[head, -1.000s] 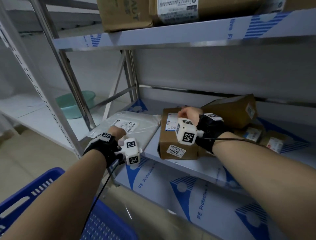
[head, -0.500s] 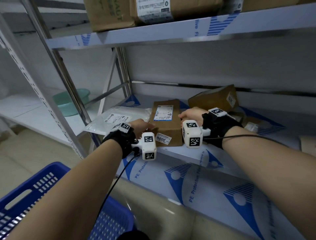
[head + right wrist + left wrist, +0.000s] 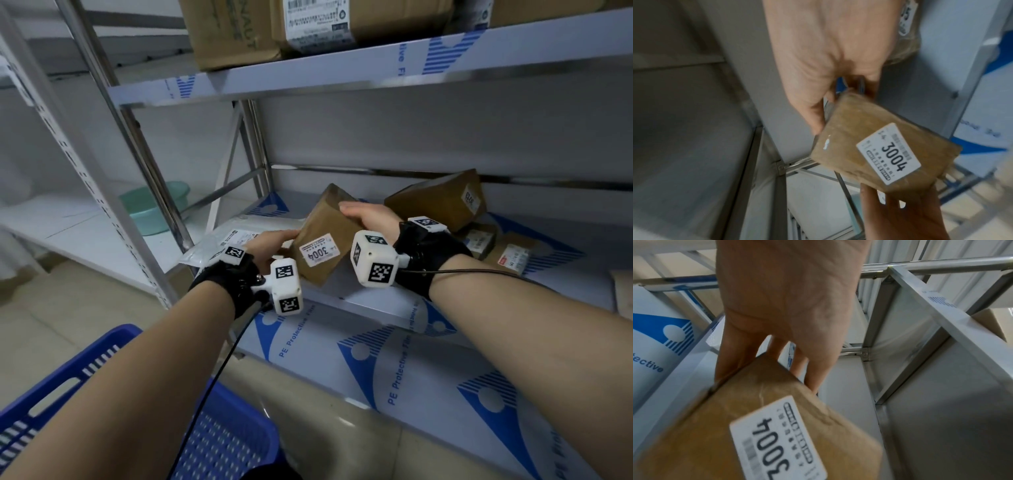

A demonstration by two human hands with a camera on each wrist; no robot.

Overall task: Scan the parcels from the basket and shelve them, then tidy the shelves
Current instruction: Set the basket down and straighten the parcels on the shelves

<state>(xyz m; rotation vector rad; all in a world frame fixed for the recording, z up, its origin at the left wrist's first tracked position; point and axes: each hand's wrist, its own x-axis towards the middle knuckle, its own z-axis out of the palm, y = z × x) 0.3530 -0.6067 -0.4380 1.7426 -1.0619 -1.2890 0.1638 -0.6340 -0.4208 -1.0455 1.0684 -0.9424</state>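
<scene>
A brown cardboard parcel [image 3: 325, 236] with a white label reading 3004 is tipped up on edge over the front of the middle shelf [image 3: 376, 299]. My left hand [image 3: 277, 243] holds its lower left side. In the left wrist view the left hand [image 3: 777, 305] has its thumb on the near edge of the parcel [image 3: 777, 426] and its fingers behind. My right hand [image 3: 368, 216] grips the upper right side. The right wrist view shows the right hand [image 3: 828, 56] with thumb and fingers on opposite faces of the parcel [image 3: 869, 146].
A white poly mailer [image 3: 239, 234] lies on the shelf left of the parcel. Brown boxes [image 3: 442, 200] and small labelled parcels [image 3: 510, 255] crowd the back right. The blue basket [image 3: 102, 377] sits lower left. Cartons [image 3: 239, 34] fill the upper shelf. A teal basin [image 3: 154, 205] stands beyond the shelf post.
The 3004 parcel lay flat on the shelf; both hands now hold it tipped up. My left hand came off the white mailer onto the parcel's left side.
</scene>
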